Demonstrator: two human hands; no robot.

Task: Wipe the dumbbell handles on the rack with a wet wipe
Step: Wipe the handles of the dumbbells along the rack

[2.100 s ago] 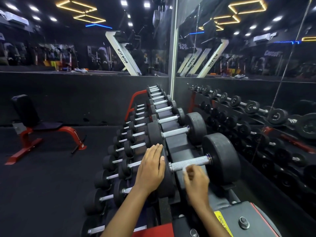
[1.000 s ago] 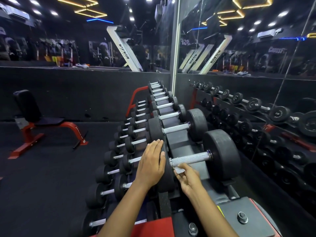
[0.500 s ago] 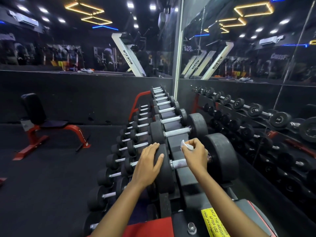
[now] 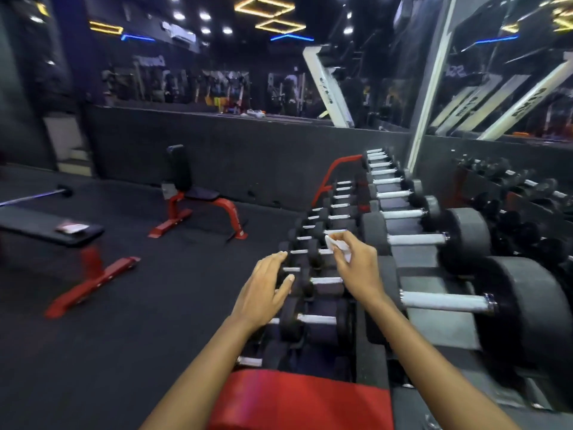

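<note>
1. Gym, indoors, free-weights area.
2. Long tiered dumbbell rack (image 4: 338, 169) in red and black, loaded with dumbbells (image 4: 446, 301) small to large.
3. Red-framed padded benches (image 4: 198, 197) on black rubber floor (image 4: 139, 321).
4. Mirror wall (image 4: 511, 72) reflects weights; angular yellow ceiling lights (image 4: 263, 7).

left hand (image 4: 266, 290) open, right hand (image 4: 356, 262) fingers pinched

Dim gym under bright ceiling spots; motion blur throughout; wide-angle bending at edges.

Dumbbells (image 4: 313, 280) packed close on rack (image 4: 338, 169); narrow gaps over handles; floor (image 4: 155, 305) left open.
</note>
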